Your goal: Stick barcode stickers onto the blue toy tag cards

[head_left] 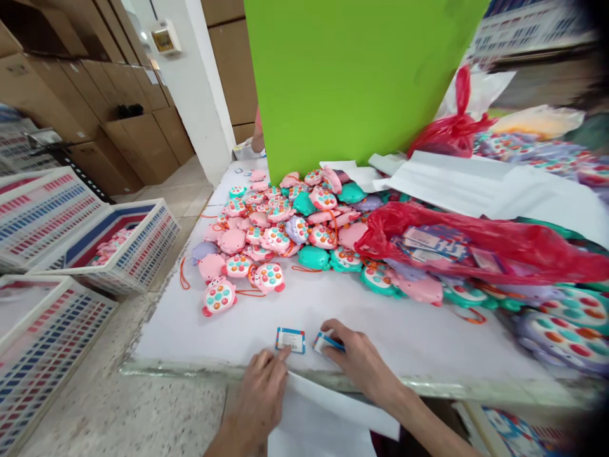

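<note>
My left hand (262, 388) rests at the table's near edge, its fingertips touching a small blue-bordered card (290, 340) that lies flat on the white tabletop (390, 330). My right hand (354, 355) pinches a second small card (323, 341) just to the right of the first. Beyond them is a heap of small pink, teal and purple animal-shaped toys (285, 228) with coloured buttons and orange cords.
A red plastic bag (480, 244) holding printed cards lies over toys at right. A big green board (352, 76) stands behind the heap. White printed boxes (118, 244) sit on the floor at left, cardboard cartons behind. White sheets (476, 187) lie at back right.
</note>
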Action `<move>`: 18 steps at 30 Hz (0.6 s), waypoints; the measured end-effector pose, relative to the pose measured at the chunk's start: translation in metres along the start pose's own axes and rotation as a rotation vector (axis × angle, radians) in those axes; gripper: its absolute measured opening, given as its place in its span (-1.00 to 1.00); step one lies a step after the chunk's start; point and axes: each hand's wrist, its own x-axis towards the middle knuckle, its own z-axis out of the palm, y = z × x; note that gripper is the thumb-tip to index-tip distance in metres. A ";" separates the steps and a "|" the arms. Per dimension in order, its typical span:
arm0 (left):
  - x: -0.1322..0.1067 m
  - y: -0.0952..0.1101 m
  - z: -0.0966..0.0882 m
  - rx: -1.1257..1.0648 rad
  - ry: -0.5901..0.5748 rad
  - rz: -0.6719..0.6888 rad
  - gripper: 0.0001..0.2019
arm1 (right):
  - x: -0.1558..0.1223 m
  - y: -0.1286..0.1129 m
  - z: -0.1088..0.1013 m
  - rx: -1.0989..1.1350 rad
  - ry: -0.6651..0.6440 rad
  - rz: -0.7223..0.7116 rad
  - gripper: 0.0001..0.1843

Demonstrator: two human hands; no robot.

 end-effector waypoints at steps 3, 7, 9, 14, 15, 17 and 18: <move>-0.006 0.002 0.000 0.002 0.068 0.005 -0.78 | 0.012 -0.020 0.004 -0.001 -0.066 -0.073 -0.77; -0.020 0.000 0.006 -0.002 0.176 0.010 -0.74 | 0.028 -0.044 0.018 -0.147 -0.097 -0.121 -0.69; -0.028 -0.003 0.013 -0.009 0.223 0.020 -0.71 | 0.030 -0.050 0.024 -0.206 -0.099 -0.135 -0.70; -0.043 -0.010 0.038 0.014 0.379 -0.046 -0.73 | 0.024 -0.061 0.032 -0.308 -0.078 -0.137 -0.74; -0.045 -0.010 0.041 0.020 0.392 -0.080 -0.73 | 0.022 -0.062 0.032 -0.320 -0.072 -0.132 -0.73; -0.048 -0.008 0.043 0.026 0.413 -0.131 -0.73 | 0.022 -0.063 0.033 -0.333 -0.066 -0.125 -0.71; -0.049 -0.006 0.042 0.033 0.422 -0.154 -0.72 | 0.022 -0.063 0.033 -0.334 -0.066 -0.123 -0.72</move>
